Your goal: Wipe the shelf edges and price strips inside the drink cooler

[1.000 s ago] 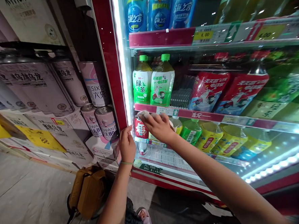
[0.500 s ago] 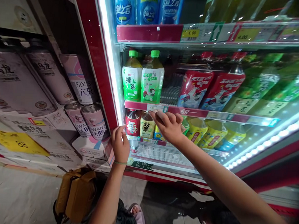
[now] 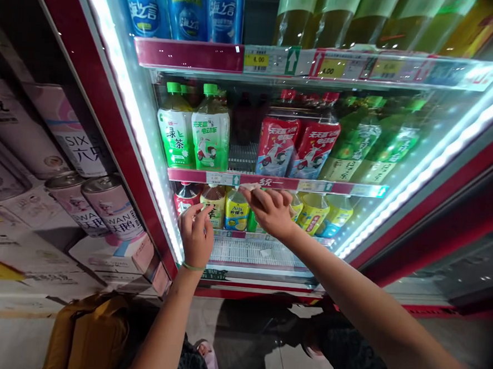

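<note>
The step in hand looked like wiping the front edge of a fridge shelf. The right hand (image 3: 270, 208) had its fingers bent over a pale cloth (image 3: 252, 187), pinching it; one bit showed at the fingertips and another by the heel of the palm. The cloth lay at the red shelf edge (image 3: 188, 176), about midway along it, below the gap between the green-capped bottles (image 3: 210, 135) and the red-labelled bottles (image 3: 277, 146). Whether it pressed firmly there could not be told.

The left hand (image 3: 196, 237) was loosely curled with its fingers a little parted, and seemed to hold nothing. It hung in front of the lower row, near a yellow-labelled bottle (image 3: 236, 210); contact with anything behind it could not be made out.

As a judgement, the next move called for keeping the cloth flat on the strip and sliding it sideways, with the fingers kept level. The price tags (image 3: 217, 178) could catch the cloth, and the bottle tops close under the edge left little room for dipping knuckles.
</note>
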Demonstrator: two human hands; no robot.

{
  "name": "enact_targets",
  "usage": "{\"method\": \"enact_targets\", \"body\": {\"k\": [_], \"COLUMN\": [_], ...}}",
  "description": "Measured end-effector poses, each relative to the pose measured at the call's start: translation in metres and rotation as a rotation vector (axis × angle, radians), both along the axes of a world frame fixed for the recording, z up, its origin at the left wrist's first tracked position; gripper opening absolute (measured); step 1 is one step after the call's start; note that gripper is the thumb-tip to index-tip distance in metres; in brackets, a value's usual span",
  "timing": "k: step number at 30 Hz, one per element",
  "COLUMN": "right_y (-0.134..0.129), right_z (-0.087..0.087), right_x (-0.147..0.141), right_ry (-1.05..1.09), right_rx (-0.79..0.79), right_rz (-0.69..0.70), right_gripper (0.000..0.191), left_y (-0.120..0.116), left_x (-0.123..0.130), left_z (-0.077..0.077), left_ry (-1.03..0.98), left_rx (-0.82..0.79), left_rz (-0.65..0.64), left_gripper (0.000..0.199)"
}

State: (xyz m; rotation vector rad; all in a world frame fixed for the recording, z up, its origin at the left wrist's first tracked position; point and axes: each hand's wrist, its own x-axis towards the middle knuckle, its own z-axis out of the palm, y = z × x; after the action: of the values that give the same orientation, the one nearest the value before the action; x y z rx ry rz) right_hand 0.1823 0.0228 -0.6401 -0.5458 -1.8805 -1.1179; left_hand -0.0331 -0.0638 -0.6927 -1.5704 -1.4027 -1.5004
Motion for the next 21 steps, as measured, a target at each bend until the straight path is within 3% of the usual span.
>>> {"method": "enact_targets", "body": {"k": [5, 11, 18, 21], "right_y": [0.000, 0.014, 0.003, 0.012], "right_z": [-0.020, -0.003, -0.025, -0.016], "right_x": [0.025, 0.050, 0.067, 0.083], "right_ry": [-0.310, 0.001, -0.262, 0.000], "right_rx": [-0.185, -0.343, -0.342, -0.411], "right_rz": [0.205, 0.071, 0.281, 0.133], "right_gripper": [0.053, 0.060, 0.054, 0.054], "left_y": [0.007, 0.014, 0.025, 0.029], "left_x": [0.025, 0.044, 0.065, 0.079], "left_z": [0.000, -0.002, -0.002, -0.002], "left_ry": [0.075, 0.095, 0.146, 0.144], "left_rx": [0.047, 0.062, 0.081, 0.076], "left_rz": [0.049, 0.058, -0.010, -0.032], "left_gripper": [0.031, 0.037, 0.039, 0.038]}}
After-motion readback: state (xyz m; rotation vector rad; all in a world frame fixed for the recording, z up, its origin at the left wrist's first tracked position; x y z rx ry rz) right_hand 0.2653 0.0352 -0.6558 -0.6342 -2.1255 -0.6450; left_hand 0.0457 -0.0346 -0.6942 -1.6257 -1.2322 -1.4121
